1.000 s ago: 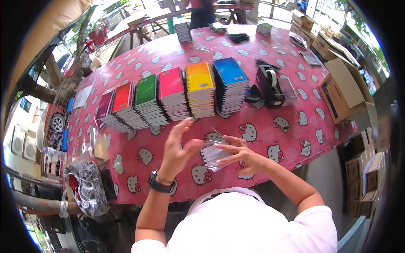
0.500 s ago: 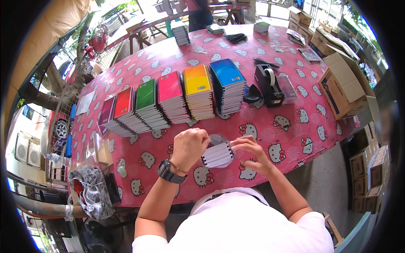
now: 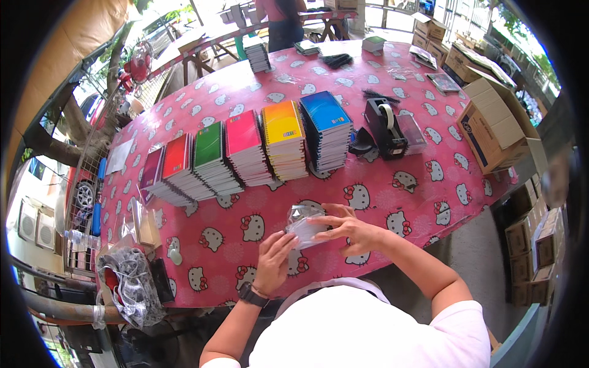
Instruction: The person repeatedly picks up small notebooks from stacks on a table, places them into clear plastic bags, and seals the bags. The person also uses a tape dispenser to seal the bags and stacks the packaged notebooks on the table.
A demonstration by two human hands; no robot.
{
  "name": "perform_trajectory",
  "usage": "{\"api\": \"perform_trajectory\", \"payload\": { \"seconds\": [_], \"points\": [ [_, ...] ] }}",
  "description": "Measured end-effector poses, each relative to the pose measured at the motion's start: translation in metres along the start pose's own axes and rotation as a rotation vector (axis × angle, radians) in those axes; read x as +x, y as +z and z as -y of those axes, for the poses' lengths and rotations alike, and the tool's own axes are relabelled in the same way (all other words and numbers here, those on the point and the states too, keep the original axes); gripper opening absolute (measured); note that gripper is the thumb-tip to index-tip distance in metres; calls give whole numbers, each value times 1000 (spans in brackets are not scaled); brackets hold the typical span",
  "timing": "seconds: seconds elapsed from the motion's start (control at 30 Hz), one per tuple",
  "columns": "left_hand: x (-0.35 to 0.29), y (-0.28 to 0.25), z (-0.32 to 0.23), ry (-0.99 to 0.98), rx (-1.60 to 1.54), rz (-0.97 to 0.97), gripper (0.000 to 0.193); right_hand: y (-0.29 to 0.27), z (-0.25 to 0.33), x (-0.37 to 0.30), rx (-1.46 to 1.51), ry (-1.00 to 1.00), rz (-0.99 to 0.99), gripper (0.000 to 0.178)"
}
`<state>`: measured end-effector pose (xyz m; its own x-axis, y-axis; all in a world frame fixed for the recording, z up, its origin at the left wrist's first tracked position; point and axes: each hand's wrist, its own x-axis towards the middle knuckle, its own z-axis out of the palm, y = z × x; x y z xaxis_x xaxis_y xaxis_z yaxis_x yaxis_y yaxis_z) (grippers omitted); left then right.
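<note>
A small stack of spiral notebooks (image 3: 305, 231) in clear plastic wrap lies on the table in front of me, its pages and bindings blurred by the shiny film. My left hand (image 3: 276, 257) holds the stack's left side, fingers close together against the wrap. From the right, my right hand (image 3: 348, 229) reaches over it, fingers stretched out across the plastic and thumb apart. A loose end of clear film (image 3: 300, 212) sticks up at the far side of the stack.
Beyond my hands stand piles of spiral notebooks with purple, red, green, pink (image 3: 243, 130), yellow and blue (image 3: 325, 113) covers. Right of them is a black tape dispenser (image 3: 385, 130). An open carton (image 3: 494, 132) stands at the right; a bag (image 3: 130, 285) lies at the left edge.
My left hand has come down from above the stack to its near left side. The right hand has moved left over it. Plastic film now covers the notebook edges that showed before.
</note>
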<state>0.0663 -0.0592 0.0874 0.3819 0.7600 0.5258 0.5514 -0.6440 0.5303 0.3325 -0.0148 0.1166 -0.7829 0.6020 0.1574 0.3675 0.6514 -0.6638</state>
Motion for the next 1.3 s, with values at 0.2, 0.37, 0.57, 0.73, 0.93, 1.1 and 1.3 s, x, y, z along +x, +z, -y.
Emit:
{"api": "perform_trajectory", "payload": {
  "seconds": [0.2, 0.37, 0.57, 0.73, 0.93, 1.1, 1.3],
  "points": [
    [8, 10, 2, -7, -58, 272, 67, 1, -4, 1, 17, 33, 122, 77],
    [26, 6, -3, 34, -102, 292, 68, -1, -2, 4, -60, 24, 159, 80],
    [2, -6, -6, -23, -94, 170, 70, -4, 4, 5, -65, 30, 175, 82],
    [28, 0, 2, 12, -106, 427, 70, -5, 1, 4, -64, 28, 211, 73],
    [39, -1, -9, -32, -56, 510, 74, -8, -29, 8, 538, -5, 38, 48],
    [31, 9, -5, -44, -51, 446, 77, -115, -161, -49, 214, 709, -1249, 27],
    [29, 18, -11, -66, -37, 366, 81, -149, -215, -46, -112, 1368, -913, 35]
  ]
}}
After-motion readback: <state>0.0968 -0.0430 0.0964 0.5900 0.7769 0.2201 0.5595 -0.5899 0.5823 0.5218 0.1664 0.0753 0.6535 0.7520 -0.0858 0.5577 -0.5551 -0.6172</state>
